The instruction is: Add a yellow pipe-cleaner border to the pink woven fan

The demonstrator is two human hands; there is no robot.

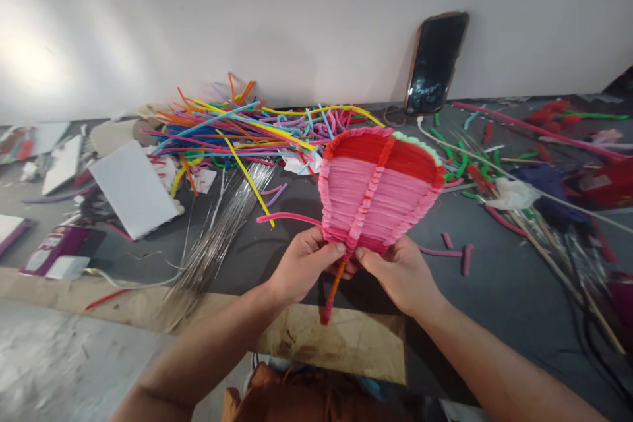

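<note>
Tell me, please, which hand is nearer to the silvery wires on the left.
Left. The left hand, holding the pink piece, is right of the silvery wires; the right hand, holding the piece's other side, is farther right.

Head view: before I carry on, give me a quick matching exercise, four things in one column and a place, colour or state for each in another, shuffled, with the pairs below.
1. Phone
2. Fan-shaped piece
3. Wire bundle
4. White block

A. Thin, silvery strands
B. Propped against the wall
C. Plain white
D. Held by left hand and right hand

Pairs: 1-B, 2-D, 3-A, 4-C
</note>
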